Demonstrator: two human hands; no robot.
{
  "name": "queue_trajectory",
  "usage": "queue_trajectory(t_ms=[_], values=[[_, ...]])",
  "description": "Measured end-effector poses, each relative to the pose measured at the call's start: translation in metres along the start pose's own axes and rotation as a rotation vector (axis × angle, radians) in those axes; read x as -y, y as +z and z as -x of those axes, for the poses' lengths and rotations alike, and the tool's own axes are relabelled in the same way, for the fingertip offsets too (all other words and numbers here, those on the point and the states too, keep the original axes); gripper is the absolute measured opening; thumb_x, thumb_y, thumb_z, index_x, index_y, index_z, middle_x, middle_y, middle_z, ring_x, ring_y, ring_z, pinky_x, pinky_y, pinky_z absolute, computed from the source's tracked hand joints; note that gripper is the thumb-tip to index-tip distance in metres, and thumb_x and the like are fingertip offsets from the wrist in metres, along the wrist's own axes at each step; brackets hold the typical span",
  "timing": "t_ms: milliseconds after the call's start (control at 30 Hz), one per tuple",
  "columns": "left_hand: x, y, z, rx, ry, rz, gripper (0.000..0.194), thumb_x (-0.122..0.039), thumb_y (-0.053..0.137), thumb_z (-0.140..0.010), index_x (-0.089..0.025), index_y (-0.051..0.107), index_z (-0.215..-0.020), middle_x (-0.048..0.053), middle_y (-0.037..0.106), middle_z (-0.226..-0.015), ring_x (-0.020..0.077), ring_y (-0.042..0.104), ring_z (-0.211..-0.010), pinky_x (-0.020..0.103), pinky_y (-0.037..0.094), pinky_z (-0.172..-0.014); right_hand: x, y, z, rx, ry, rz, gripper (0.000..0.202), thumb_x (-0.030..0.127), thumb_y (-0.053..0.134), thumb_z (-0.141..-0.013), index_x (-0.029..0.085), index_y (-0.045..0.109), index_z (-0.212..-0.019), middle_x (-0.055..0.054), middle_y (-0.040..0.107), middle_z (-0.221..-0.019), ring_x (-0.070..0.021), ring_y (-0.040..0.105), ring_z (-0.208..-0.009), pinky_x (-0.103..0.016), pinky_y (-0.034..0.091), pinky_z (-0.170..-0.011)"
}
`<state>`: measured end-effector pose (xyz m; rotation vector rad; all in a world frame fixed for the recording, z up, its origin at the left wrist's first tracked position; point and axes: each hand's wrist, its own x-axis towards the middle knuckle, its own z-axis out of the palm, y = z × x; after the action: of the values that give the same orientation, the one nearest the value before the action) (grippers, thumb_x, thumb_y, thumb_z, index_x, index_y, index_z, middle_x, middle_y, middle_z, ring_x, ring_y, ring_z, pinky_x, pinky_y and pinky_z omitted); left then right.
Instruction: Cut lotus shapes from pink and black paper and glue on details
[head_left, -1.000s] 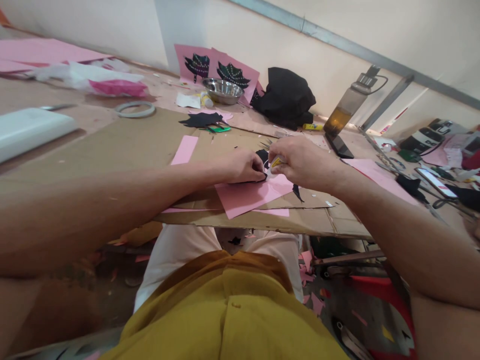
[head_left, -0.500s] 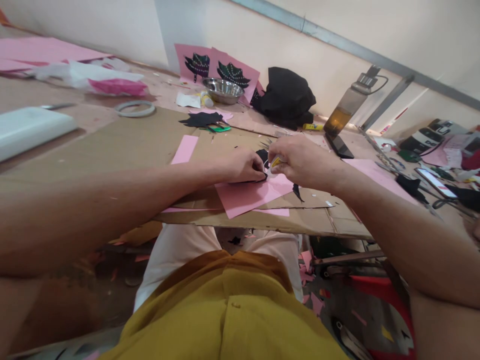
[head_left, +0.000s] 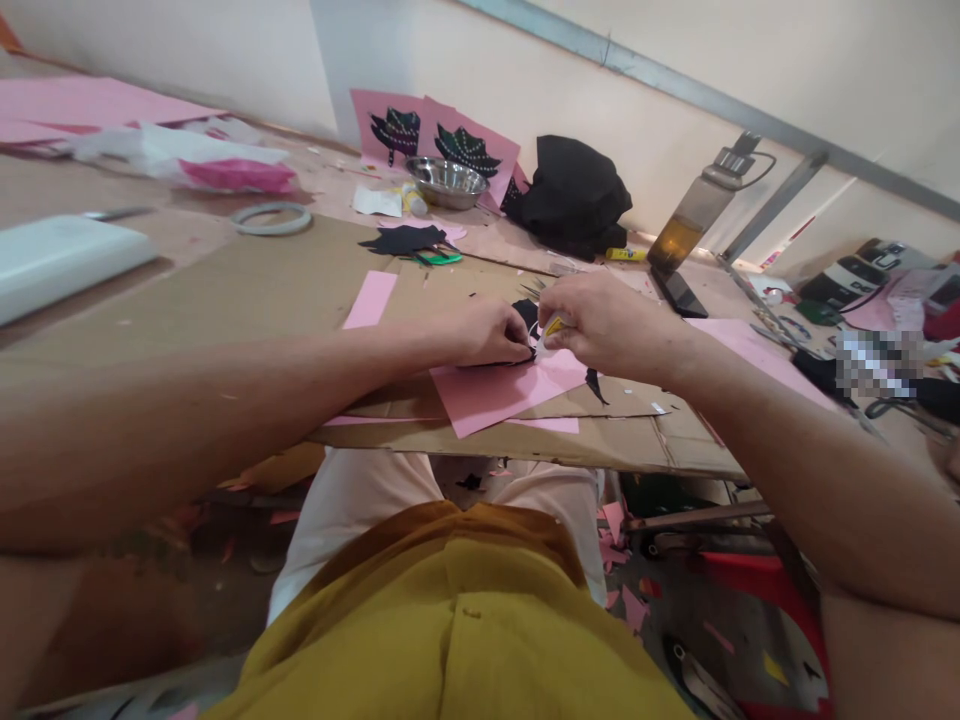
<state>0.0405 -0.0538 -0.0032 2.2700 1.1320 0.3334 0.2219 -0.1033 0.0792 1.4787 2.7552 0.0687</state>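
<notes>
Over a pink sheet [head_left: 491, 397] near the table's front edge, my left hand [head_left: 495, 332] pinches the edge of a black cut-out piece [head_left: 525, 314]. My right hand [head_left: 576, 318] is closed around a small white bottle with a yellow label [head_left: 555, 325], its tip pointing down at the black piece beside my left fingertips. Part of the black piece is hidden behind my fingers. A black pointed scrap [head_left: 595, 386] lies at the pink sheet's right edge.
Behind my hands are black cut-outs [head_left: 405, 239], a metal bowl [head_left: 448, 182], a black bag [head_left: 574, 195] and a bottle of amber liquid [head_left: 697, 215]. A tape roll [head_left: 271, 218] and white box [head_left: 71, 262] lie left, a pink sheet [head_left: 761, 358] right.
My right hand and the small bottle have shifted very slightly. My left hand keeps its place on the black piece.
</notes>
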Motion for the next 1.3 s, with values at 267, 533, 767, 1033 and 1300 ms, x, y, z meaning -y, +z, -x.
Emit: queue_trajectory(t_ms=[267,533,767,1033,1300], values=[[0.006,-0.001,-0.002,0.03,0.018,0.004,0.03,-0.04,0.066,-0.084,-0.019,0.084,-0.096,0.005,0.081,-0.088,0.0198,0.063,-0.074,0.032,0.039,-0.066,-0.012,-0.005,0.014,-0.081,-0.05,-0.05,0.013,0.017,0.072,-0.089,0.02,0.08,-0.099,-0.009,0.079,-0.096,-0.0261,0.07,-0.096,-0.034,0.047,-0.083],[0.0,-0.003,-0.001,0.027,-0.001,-0.01,0.025,-0.038,0.066,-0.081,-0.02,0.083,-0.085,0.004,0.077,-0.079,0.0196,0.062,-0.07,0.032,0.038,-0.067,-0.024,-0.003,0.046,-0.246,0.05,-0.244,0.01,0.019,0.072,-0.089,0.021,0.08,-0.096,-0.005,0.077,-0.089,-0.0229,0.069,-0.087,-0.033,0.046,-0.078],[0.002,-0.001,-0.001,0.009,0.007,0.01,0.025,-0.039,0.066,-0.081,-0.02,0.081,-0.082,0.004,0.076,-0.077,0.0187,0.061,-0.069,0.031,0.038,-0.065,-0.028,0.015,0.049,-0.306,0.053,-0.319,0.01,0.02,0.075,-0.088,0.02,0.081,-0.096,-0.007,0.079,-0.093,-0.0232,0.068,-0.087,-0.035,0.047,-0.08],[0.001,-0.002,-0.001,0.025,0.001,0.01,0.028,-0.039,0.065,-0.08,-0.02,0.084,-0.088,0.005,0.08,-0.083,0.0206,0.065,-0.075,0.032,0.039,-0.066,-0.019,0.021,0.032,-0.255,-0.017,-0.25,0.013,0.015,0.073,-0.088,0.018,0.08,-0.099,-0.009,0.081,-0.1,-0.0256,0.07,-0.096,-0.034,0.047,-0.086],[0.006,0.0,-0.003,0.025,0.023,0.027,0.028,-0.037,0.065,-0.083,-0.018,0.084,-0.092,0.005,0.08,-0.086,0.0203,0.062,-0.074,0.033,0.038,-0.067,-0.014,0.018,0.024,-0.149,0.006,-0.202,0.016,0.014,0.072,-0.089,0.017,0.079,-0.103,-0.01,0.08,-0.101,-0.0264,0.07,-0.098,-0.034,0.046,-0.083]])
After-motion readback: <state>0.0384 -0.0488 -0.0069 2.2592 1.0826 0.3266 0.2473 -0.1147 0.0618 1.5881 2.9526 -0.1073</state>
